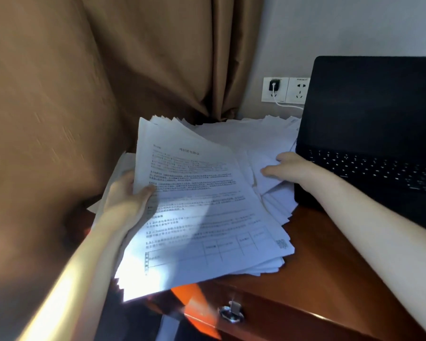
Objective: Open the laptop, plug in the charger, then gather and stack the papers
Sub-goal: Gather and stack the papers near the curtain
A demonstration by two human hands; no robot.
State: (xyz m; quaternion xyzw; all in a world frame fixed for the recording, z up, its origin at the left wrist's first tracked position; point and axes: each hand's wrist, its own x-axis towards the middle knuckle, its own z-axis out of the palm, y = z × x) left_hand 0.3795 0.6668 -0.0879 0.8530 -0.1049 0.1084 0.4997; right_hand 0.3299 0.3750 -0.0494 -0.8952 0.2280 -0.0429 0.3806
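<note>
A thick sheaf of printed papers [199,207] is raised at a tilt over the desk's left end, and my left hand [126,195] grips its left edge with the thumb on top. More loose white sheets [244,136] lie spread behind and to the right. My right hand [290,168] rests on those sheets just left of the laptop, its fingers curled round a sheet's edge. The black laptop [374,134] stands open on the right with a dark screen. A charger plug [274,85] sits in the wall socket, its white cable running down toward the laptop.
The reddish wooden desk [317,244] has a drawer with a metal pull [231,312] at its front. A brown curtain [133,57] hangs along the left and back. A second, free socket [299,91] is beside the used one.
</note>
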